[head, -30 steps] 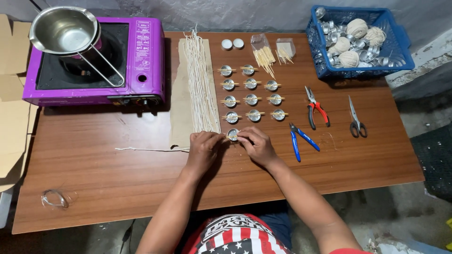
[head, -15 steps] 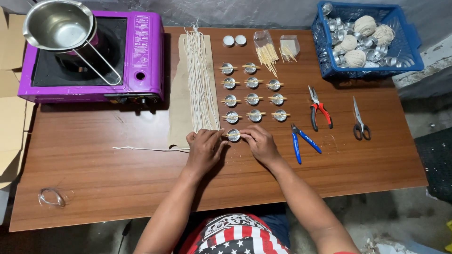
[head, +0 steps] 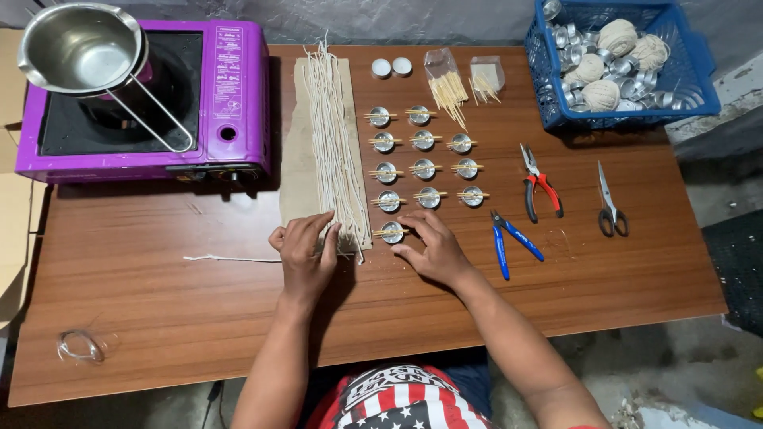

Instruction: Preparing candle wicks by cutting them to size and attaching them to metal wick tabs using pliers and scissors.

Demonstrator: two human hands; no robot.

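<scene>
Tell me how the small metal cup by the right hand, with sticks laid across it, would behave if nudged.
The small metal cup looks thin and shallow, so it is probably very light and would slide easily on the smooth wooden table. The sticks only rest across its rim, so they would likely shift or drop. Being low and wide, it seems unlikely to tip.

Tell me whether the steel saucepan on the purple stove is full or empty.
Empty: the steel saucepan on the purple portable stove shows bare shiny metal inside, with no liquid or wax visible.

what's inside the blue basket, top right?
The blue basket holds four balls of pale twine on a heap of small empty metal cups. Whatever lies under the heap is covered.
</scene>
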